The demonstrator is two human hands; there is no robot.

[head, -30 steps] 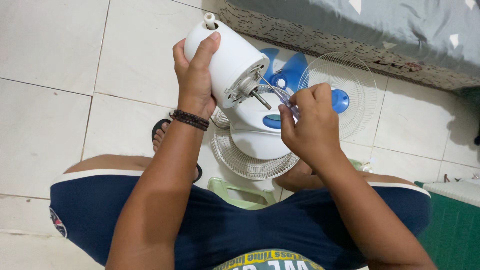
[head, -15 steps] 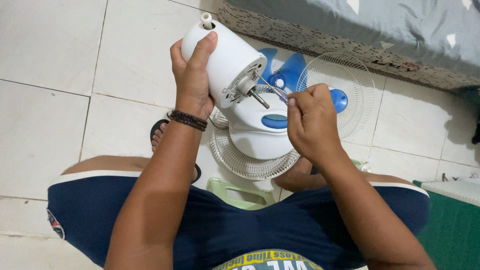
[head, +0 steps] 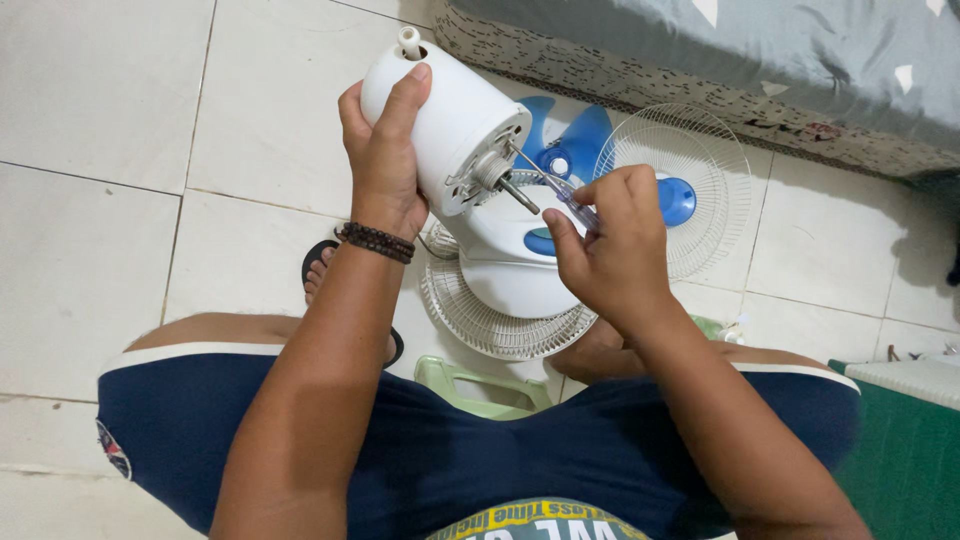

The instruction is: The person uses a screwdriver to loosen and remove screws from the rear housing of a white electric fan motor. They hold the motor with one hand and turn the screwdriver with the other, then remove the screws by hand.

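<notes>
My left hand (head: 385, 150) grips a white fan motor housing (head: 460, 120), tilted so its metal shaft points down to the right. My right hand (head: 610, 250) holds a small clear-handled screwdriver (head: 560, 190), with its tip at the face of the housing beside the shaft. Below them on the tiled floor stands the white fan base with a blue button (head: 515, 265). A white wire grille (head: 500, 320) lies under the base. A second grille with a blue centre cap (head: 680, 195) and blue fan blades (head: 565, 135) lie further back.
A mattress with a grey sheet (head: 760, 60) runs along the top right. I sit on a pale green plastic stool (head: 480, 390). A green box (head: 900, 450) stands at the right edge. My foot in a black sandal (head: 320, 270) rests on the white tiles.
My right hand has shifted slightly while keeping the screwdriver at the housing face. My left hand holds the housing in nearly the same place.
</notes>
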